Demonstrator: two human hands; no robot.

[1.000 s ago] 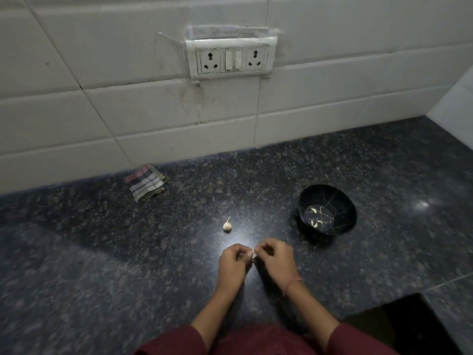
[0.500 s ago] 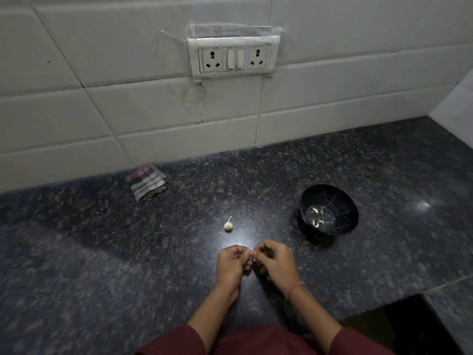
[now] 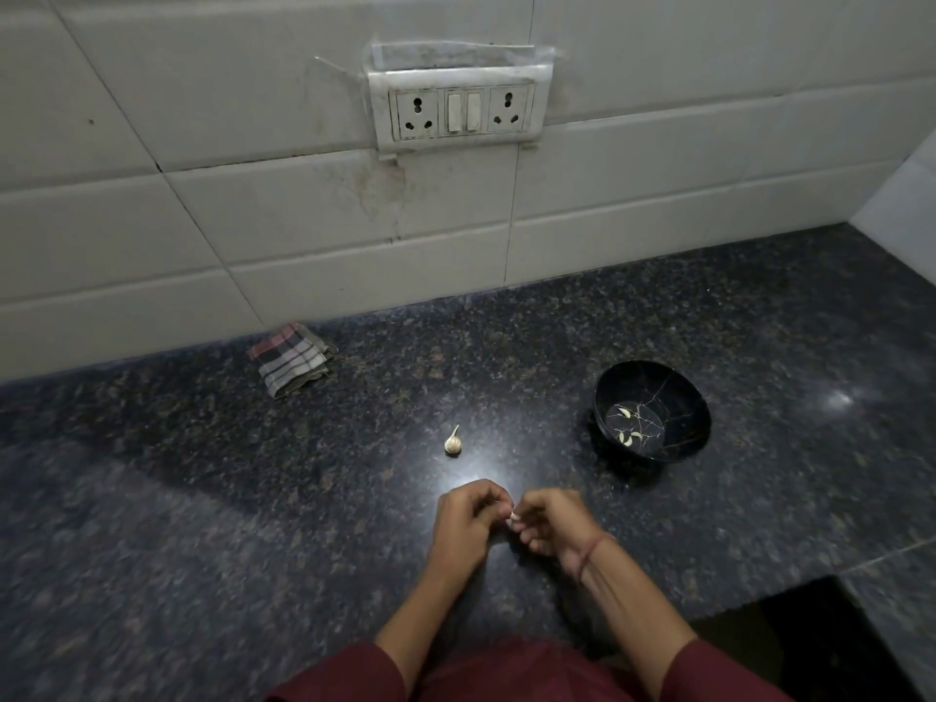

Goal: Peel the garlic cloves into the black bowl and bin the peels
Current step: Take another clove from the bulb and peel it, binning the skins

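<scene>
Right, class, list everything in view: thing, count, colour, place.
counter: 1, dark speckled, foreground
tiled wall: 1, white, behind the counter
socket plate: 1, white, on the tiled wall
folded cloth: 1, checked grey-red, counter, back left
black bowl: 1, black, counter, right
peeled cloves: about 3, pale, inside the black bowl
unpeeled garlic: 1, off-white, counter, centre
held clove: 1, pale, front centre
left hand: 1, pinching the held clove
right hand: 1, pinching it; red wrist thread

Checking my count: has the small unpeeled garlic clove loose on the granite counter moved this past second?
No. The unpeeled garlic clove keeps its spot below the white wall socket plate.
</scene>
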